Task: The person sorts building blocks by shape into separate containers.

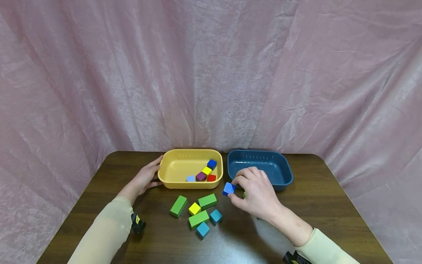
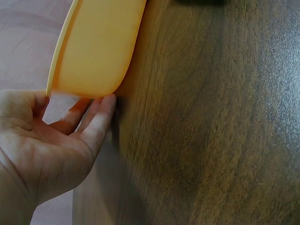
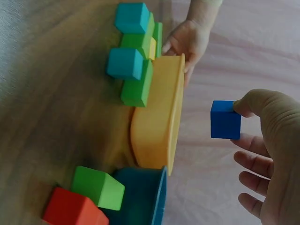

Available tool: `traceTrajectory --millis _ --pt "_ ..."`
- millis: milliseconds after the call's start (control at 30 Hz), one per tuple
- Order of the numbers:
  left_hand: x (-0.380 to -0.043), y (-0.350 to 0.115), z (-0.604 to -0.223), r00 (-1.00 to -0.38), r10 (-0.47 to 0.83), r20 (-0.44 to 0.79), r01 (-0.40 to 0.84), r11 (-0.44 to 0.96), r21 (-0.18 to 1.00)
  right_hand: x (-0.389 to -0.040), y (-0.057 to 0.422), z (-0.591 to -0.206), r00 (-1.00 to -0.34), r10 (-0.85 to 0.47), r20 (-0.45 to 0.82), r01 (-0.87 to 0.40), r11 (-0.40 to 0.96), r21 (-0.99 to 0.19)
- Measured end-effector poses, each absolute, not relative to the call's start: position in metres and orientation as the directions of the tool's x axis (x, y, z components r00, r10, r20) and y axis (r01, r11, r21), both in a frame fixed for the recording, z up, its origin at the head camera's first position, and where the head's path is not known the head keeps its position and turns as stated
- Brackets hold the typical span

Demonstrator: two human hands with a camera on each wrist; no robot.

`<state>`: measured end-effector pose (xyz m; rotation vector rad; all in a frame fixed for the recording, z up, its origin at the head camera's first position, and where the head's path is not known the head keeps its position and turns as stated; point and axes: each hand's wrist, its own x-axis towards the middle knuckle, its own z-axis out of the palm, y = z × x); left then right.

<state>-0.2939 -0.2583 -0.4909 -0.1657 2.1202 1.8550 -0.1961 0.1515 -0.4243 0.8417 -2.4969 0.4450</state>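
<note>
My right hand [image 1: 255,190] pinches a blue cube [image 1: 229,189] between thumb and forefinger, raised near the gap between two trays. In the right wrist view the other fingers stand free of the cube [image 3: 225,120]. At the left end of the yellow tray [image 1: 191,186], my left hand [image 1: 145,179] holds its side, thumb and fingers spread about that end. The left wrist view shows fingertips at the rim and lower wall of the tray [image 2: 101,51]. Inside lie several small blocks: dark blue [image 1: 212,164], yellow [image 1: 206,171], purple [image 1: 200,176], red [image 1: 211,178] and light blue [image 1: 191,178].
A dark blue tray [image 1: 278,170] stands right of the yellow one, partly hidden by my right hand. Before the trays lie green blocks [image 1: 199,219], a yellow cube [image 1: 194,208] and teal cubes [image 1: 202,230]. Near the blue tray sit a green block [image 3: 96,187] and a red block [image 3: 72,208].
</note>
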Motion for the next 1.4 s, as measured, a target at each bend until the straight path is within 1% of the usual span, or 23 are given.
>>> traceTrajectory --millis 233,500,867,1133,1400 --pt "-0.295 -0.260 -0.494 -0.943 0.118 -0.312 -0.293 0.149 0.944 -0.206 0.149 -0.416 -0.692 -0.471 0.547 -0.637 0.754 -0.157" --pt "-0.295 -0.260 -0.493 -0.944 0.121 -0.308 -0.290 0.149 0.945 -0.220 0.142 -0.407 -0.702 -0.449 0.553 -0.626 0.759 -0.178" --pt "-0.296 -0.261 -0.494 -0.945 0.125 -0.304 -0.284 0.151 0.947 -0.239 0.134 -0.400 -0.738 -0.411 0.535 -0.587 0.782 -0.210" --pt "-0.295 -0.261 -0.493 -0.947 0.126 -0.294 -0.273 0.162 0.948 -0.252 0.129 -0.398 -0.744 -0.390 0.542 -0.574 0.788 -0.221" --pt "-0.295 -0.259 -0.495 -0.946 0.124 -0.299 -0.280 0.149 0.948 -0.263 0.124 -0.396 -0.777 -0.362 0.516 -0.540 0.804 -0.250"
